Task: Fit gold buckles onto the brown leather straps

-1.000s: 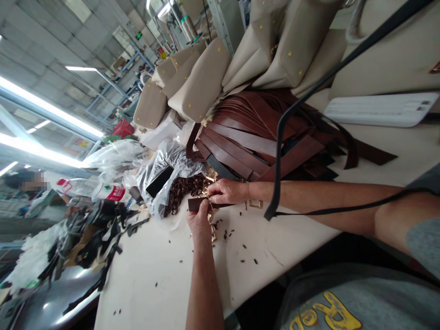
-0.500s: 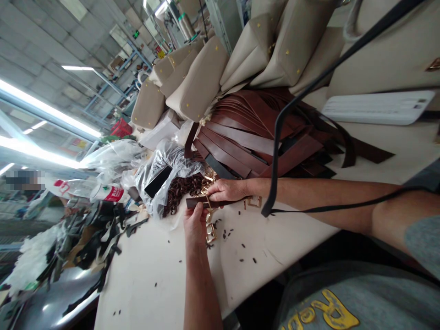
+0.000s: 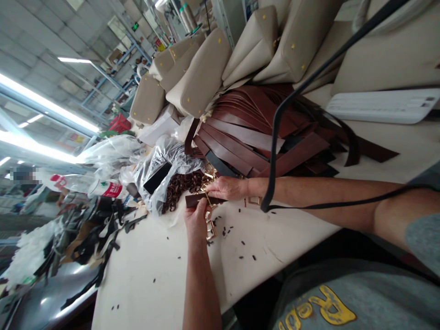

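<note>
A dark brown leather strap (image 3: 193,200) lies across both my hands, just above the table's near part. My left hand (image 3: 195,220) is closed on its left end, with the thumb on top close to a gold buckle (image 3: 208,198) that sits around the strap. From the right, my right hand (image 3: 227,188) is closed over the strap beside that buckle, its fingertips near the metal; the fingers partly hide the strap. Another gold buckle (image 3: 254,200) shows by the right wrist, and more gold buckles (image 3: 210,229) lie under and beside the left hand.
Brown leather loops (image 3: 178,188) spill from a clear plastic bag (image 3: 161,158) with a black phone-like slab (image 3: 157,178) on it. A bundle of brown straps (image 3: 240,133) and beige bags (image 3: 202,73) stand behind. A black cord (image 3: 275,137) hangs across the view. Dark scraps dot the table (image 3: 144,256).
My left thumb has shifted right along the strap, up to the buckle. My right hand has moved slightly left over the strap. The view has tilted a little.
</note>
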### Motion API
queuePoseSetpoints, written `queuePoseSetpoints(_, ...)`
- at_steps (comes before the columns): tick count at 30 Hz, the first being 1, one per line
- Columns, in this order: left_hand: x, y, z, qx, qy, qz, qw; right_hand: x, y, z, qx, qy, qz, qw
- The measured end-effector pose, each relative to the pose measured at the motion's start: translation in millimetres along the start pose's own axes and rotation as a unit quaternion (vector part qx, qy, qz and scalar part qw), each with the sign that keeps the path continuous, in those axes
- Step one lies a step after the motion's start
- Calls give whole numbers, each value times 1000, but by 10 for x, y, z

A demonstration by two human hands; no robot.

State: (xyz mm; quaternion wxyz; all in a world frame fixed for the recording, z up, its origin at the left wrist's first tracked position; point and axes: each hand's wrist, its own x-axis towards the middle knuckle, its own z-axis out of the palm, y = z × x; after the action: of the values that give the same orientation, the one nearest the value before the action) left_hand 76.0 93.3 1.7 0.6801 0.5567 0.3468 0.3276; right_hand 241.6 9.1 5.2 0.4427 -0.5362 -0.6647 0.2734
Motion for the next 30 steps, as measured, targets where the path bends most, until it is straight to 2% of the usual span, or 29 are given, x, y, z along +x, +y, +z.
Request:
queuePoseSetpoints(3, -24, 43, -3, -21, -11, 34, 999, -5, -2, -19, 36, -10, 6, 999)
queuePoseSetpoints(6, -26, 84, -18, -35, -24, 38, 998, -4, 14, -27, 70, -30, 5, 997)
queuePoseSetpoints(9, -13, 107, -37, -44, -30, 3, 999, 0, 55, -22, 71, -41, 2, 997)
queuePoseSetpoints(12, -7, 117, -46, -68, -72, -59, 993, -6, 91, -9, 68, -46, 9, 997)
queuePoseSetpoints(14, -8, 118, -44, -71, -84, -73, 991, -18, 90, -3, 83, -48, 20, 995)
queuePoseSetpoints(19, 11, 77, -17, -41, -27, -18, 999, -40, 13, -26, 112, -38, 35, 992)
queuePoseSetpoints(23, 47, 14, 13, 7, 17, 28, 999, -35, -24, -47, 52, -18, 20, 998)
queuePoseSetpoints(30, 49, -22, 41, 117, 14, 102, 988, -33, -55, -31, -14, 1, 22, 1000)
